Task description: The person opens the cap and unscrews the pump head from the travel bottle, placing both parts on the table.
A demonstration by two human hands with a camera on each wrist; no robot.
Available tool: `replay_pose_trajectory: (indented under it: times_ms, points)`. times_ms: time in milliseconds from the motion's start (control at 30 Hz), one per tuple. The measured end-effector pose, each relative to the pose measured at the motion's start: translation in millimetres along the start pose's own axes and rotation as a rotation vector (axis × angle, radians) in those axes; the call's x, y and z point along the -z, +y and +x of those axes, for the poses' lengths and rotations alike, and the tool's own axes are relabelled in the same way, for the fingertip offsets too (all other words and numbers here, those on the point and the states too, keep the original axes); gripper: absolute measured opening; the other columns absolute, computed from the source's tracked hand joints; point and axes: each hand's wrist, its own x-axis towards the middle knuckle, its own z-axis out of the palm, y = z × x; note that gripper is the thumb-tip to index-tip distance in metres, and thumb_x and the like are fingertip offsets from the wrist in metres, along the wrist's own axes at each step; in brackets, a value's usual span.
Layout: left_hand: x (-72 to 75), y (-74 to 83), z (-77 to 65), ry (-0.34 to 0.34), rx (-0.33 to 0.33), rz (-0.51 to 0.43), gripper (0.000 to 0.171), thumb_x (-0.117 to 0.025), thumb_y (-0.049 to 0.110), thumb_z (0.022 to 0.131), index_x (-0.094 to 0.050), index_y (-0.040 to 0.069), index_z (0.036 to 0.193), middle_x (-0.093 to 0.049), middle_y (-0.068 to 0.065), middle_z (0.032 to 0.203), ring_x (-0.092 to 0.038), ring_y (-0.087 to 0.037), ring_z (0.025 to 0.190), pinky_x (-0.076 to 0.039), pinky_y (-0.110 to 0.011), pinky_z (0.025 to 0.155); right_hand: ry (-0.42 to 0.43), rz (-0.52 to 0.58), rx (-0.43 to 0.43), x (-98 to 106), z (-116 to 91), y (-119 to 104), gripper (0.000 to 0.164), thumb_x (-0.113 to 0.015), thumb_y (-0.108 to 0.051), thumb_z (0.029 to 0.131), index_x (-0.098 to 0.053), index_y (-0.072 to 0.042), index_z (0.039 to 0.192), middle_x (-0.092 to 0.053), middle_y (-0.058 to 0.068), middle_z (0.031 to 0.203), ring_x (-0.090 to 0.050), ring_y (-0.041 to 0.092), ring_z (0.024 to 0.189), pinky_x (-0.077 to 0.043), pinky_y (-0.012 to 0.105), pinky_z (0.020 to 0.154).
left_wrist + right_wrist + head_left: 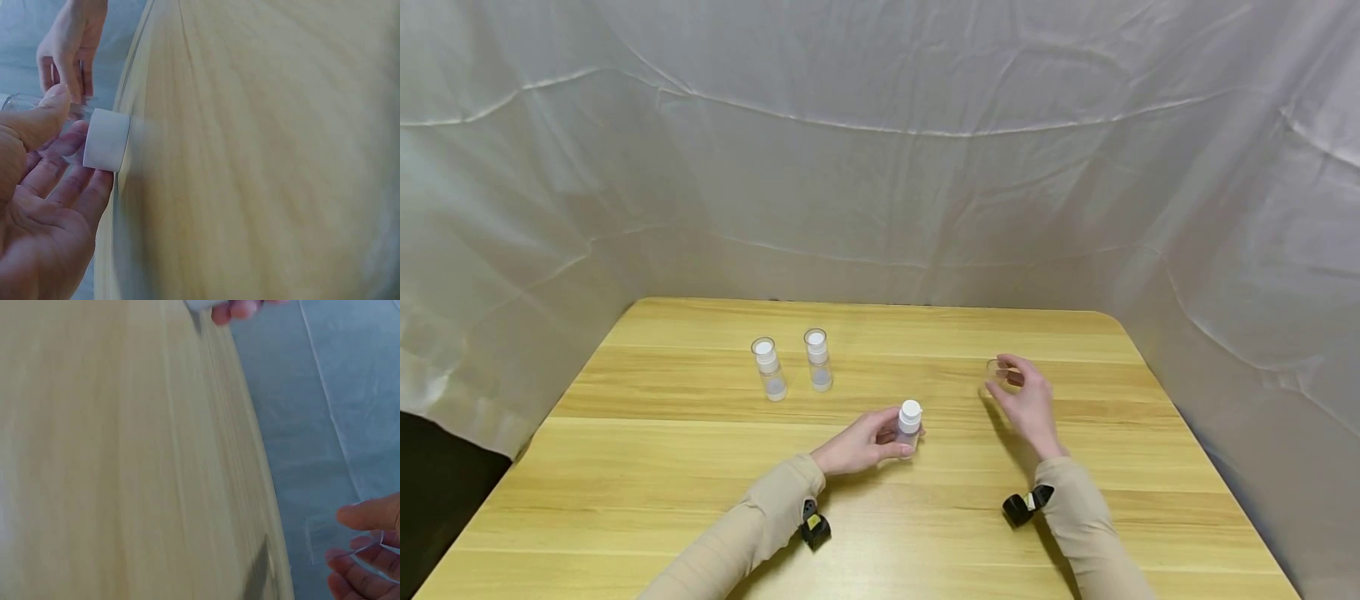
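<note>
My left hand (857,444) grips a small bottle (910,425) upright near the middle of the table, thumb on one side and fingers round the other. The bottle has a white top, a see-through body and a white base (106,140). Over to the right, my right hand (1030,404) pinches a clear, tube-shaped cap (322,542) between thumb and fingers. The cap is held above the table, apart from the bottle, and is faint against the background.
Two similar bottles, one on the left (770,371) and one beside it (818,362), stand farther back with clear caps over their white tops. Pale cloth (880,183) hangs behind the wooden table (662,467) and along its sides.
</note>
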Motion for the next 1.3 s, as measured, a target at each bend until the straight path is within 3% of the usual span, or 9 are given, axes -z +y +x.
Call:
replay_pose_trajectory:
  times_ms: [233, 1300]
  points:
    - [0.3, 0.7, -0.6, -0.001, 0.01, 0.001, 0.046, -0.063, 0.009, 0.098, -0.05, -0.003, 0.14, -0.063, -0.02, 0.135, -0.058, -0.032, 0.132, -0.046, -0.035, 0.117, -0.045, -0.035, -0.107, 7.7, 2.2, 6.8, 0.046, -0.073, 0.001, 0.087, -0.058, 0.005, 0.131, -0.063, 0.027, 0.127, -0.067, 0.045, 0.114, -0.056, 0.051, 0.103]
    - [0.0, 0.5, -0.7, 0.006, 0.011, 0.01, 0.045, -0.064, 0.01, 0.098, -0.051, -0.002, 0.139, -0.063, -0.018, 0.135, -0.057, -0.031, 0.133, -0.044, -0.039, 0.119, -0.117, -0.089, -0.153, 12.9, -1.6, 10.3, 0.047, -0.07, -0.001, 0.09, -0.054, 0.006, 0.133, -0.058, 0.029, 0.134, -0.06, 0.05, 0.123, -0.052, 0.054, 0.108]
